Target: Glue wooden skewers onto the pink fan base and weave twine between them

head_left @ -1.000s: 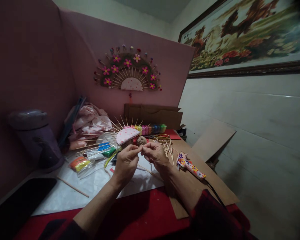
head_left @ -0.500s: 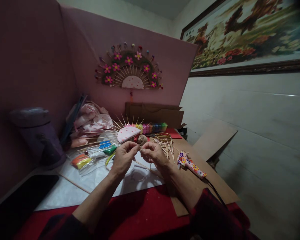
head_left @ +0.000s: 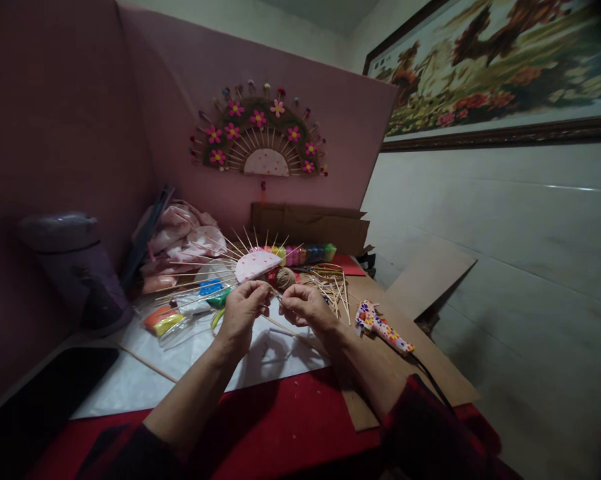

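My left hand [head_left: 246, 310] and my right hand [head_left: 303, 305] are raised close together over the white sheet [head_left: 260, 363], both closed in a pinch. A thin tan strand [head_left: 275, 292] spans the short gap between their fingertips; it is too small to tell whether it is twine or a sliver of stick. Just beyond them lies a half-round piece in pink dotted cloth [head_left: 257, 265] with thin sticks fanning out from it. Beside it sits a ball of twine [head_left: 285, 278]. A longer stick [head_left: 285, 328] lies on the sheet below my hands.
Loose sticks [head_left: 336, 293] and a flower-patterned glue gun [head_left: 380, 327] with a black cord lie on cardboard at right. Bagged coloured clay [head_left: 163, 323], a purple tumbler [head_left: 80, 273] and a dark phone-like slab [head_left: 55, 380] are at left. A finished fan [head_left: 257, 137] hangs behind.
My hands have drawn slightly apart, the left one shifting left, so the thin strand between the fingertips shows more. The things on the table stay where they were.
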Motion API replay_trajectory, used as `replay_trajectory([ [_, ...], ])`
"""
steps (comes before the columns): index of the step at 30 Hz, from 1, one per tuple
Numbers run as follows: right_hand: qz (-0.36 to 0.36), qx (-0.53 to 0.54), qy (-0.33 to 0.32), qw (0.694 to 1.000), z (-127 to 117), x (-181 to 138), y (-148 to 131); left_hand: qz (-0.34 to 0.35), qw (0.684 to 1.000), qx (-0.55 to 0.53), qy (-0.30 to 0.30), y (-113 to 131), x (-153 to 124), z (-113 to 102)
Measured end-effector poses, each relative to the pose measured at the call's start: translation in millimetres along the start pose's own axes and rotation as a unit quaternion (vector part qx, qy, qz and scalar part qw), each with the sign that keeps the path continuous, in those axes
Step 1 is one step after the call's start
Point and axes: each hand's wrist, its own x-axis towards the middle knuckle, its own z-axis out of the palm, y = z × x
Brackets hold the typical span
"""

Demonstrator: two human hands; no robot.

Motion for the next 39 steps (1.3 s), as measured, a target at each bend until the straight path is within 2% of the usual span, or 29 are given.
replay_trajectory([
  [4,0.006,0.022,-0.013,1.0,0.3,0.1,-0.7,0.011,1.0,-0.009,0.006,0.7,0.9,0.1],
  [10,-0.02,-0.022,-0.007,1.0,3.1,-2.2,0.9,-0.006,0.999,0.033,0.0,1.4,-2.7,0.7],
  [13,-0.037,-0.009,-0.01,0.999,4.5,-3.5,-0.3,0.007,0.998,0.058,-0.018,0.8,-3.1,0.3],
  [17,-0.024,0.009,-0.005,1.0,6.5,-4.6,-4.2,0.026,0.997,0.07,-0.028,-0.5,-2.3,-0.7],
  [24,-0.022,-0.046,0.019,0.999,8.4,-6.2,-6.8,0.029,0.997,0.061,-0.04,-1.0,-2.8,-0.3],
  [29,-0.013,-0.03,0.024,0.999,9.6,-6.5,-5.7,0.029,0.997,0.061,-0.042,-3.9,-2.9,0.3],
  [34,-0.007,-0.014,0.028,0.999,9.2,-4.1,-4.8,0.029,0.999,0.03,-0.012,-7.7,-2.9,0.0],
  [39,0.014,0.004,0.006,1.0,6.2,-2.1,-3.4,0.02,1.0,-0.008,-0.009,-7.2,-1.8,-0.3],
])
